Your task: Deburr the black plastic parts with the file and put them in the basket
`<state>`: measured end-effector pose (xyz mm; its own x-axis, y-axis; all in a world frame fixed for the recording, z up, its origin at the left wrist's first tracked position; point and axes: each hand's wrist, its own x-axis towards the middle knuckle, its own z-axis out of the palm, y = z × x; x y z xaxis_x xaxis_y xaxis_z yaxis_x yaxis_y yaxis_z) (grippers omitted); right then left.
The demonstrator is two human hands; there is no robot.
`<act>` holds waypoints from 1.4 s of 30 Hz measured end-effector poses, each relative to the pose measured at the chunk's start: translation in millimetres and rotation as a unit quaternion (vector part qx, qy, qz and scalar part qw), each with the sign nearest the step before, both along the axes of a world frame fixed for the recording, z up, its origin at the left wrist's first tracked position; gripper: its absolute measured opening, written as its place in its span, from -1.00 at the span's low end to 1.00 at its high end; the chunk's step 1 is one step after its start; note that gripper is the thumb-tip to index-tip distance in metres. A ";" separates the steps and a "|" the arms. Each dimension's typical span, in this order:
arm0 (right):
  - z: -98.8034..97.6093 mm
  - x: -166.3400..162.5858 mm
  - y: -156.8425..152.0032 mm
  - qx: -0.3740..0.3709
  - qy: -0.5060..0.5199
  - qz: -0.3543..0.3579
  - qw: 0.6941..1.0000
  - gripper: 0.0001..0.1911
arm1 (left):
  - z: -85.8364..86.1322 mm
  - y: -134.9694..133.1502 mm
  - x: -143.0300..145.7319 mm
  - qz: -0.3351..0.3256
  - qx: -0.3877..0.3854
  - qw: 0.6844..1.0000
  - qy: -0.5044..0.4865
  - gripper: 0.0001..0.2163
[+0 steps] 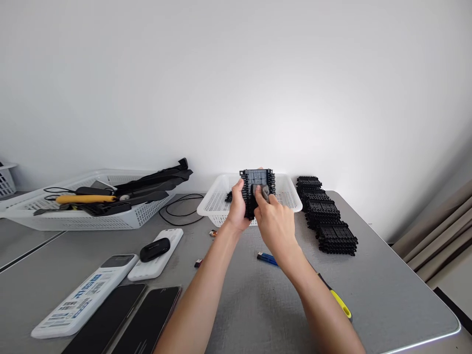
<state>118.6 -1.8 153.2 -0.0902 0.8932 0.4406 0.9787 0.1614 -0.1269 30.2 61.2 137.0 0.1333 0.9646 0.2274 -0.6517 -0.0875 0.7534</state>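
My left hand (239,209) grips a black plastic panel (257,176) by its left side, holding it up in front of the white basket (214,202). Ridged, tooth-like edges run down both sides of the panel; it may be a stack of several. My right hand (275,219) presses a small dark grey cloth (265,191) against the panel's face, index finger stretched along it. The fingers of my right hand partly hide the panel's lower half. A small dark piece (229,196) lies inside the basket, partly behind my left hand.
Stacks of similar black panels (328,211) stand at right. A blue lighter (267,258) and a yellow-handled tool (341,302) lie near my right arm. At left are a larger basket (136,219) of tools, a black cable (180,199), power banks (86,297) and phones (147,319).
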 end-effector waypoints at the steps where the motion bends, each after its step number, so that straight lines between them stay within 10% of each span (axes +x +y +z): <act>1: -0.2 -0.9 -0.6 -0.005 -0.002 0.005 1.000 -0.44 | 1.3 -0.1 -0.5 0.001 0.003 1.000 -0.003 -0.51; 28: -2.9 13.1 3.6 0.056 0.155 0.008 0.986 -0.51 | 6.3 4.5 -4.8 0.008 -0.056 0.998 -0.005 -0.50; 42: -2.5 0.6 -3.1 -0.011 0.059 -0.011 0.998 -0.51 | 9.2 2.3 -5.8 0.030 -0.067 0.997 -0.016 -0.54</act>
<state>119.1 -4.9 150.7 -0.0191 0.9042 0.4266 0.9601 0.1357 -0.2445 24.4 63.5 146.2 0.0701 0.9926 0.0987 -0.6723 -0.0260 0.7398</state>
